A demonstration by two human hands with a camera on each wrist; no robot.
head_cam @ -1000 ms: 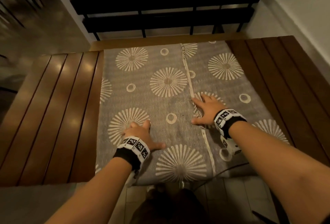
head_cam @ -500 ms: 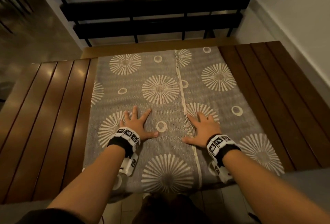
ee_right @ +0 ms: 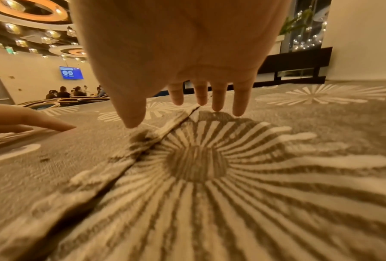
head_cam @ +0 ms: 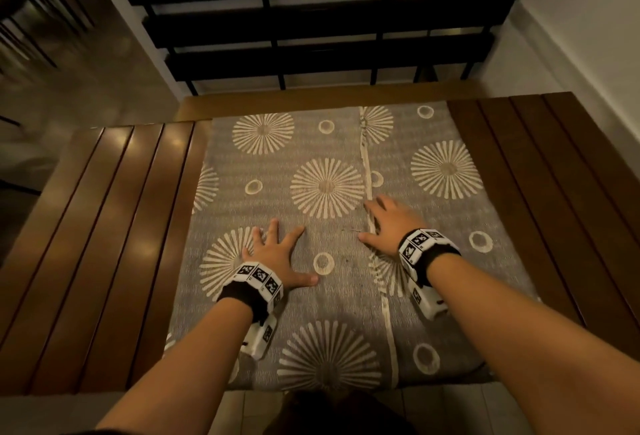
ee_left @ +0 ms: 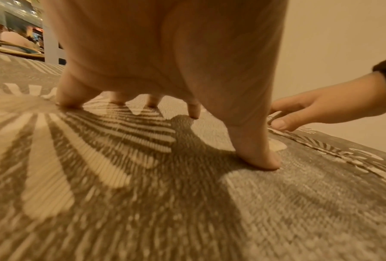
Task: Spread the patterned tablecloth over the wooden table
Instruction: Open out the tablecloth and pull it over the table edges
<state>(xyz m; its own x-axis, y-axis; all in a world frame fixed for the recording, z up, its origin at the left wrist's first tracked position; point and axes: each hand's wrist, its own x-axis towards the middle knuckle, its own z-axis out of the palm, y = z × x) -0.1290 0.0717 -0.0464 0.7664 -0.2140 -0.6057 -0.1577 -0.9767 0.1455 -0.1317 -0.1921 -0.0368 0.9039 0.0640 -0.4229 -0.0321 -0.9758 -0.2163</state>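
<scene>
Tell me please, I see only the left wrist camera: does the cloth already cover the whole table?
Observer: No. In the head view the tablecloth covers only the middle; the wooden table shows bare slats on both sides.
Operator: Where exactly is the right hand?
Observer: The right hand lies across a pale seam that runs from the near edge to the far edge.
Operator: Is it gripping the cloth?
Observer: No. The right wrist view shows its fingers straight, with the tips on the cloth.
</scene>
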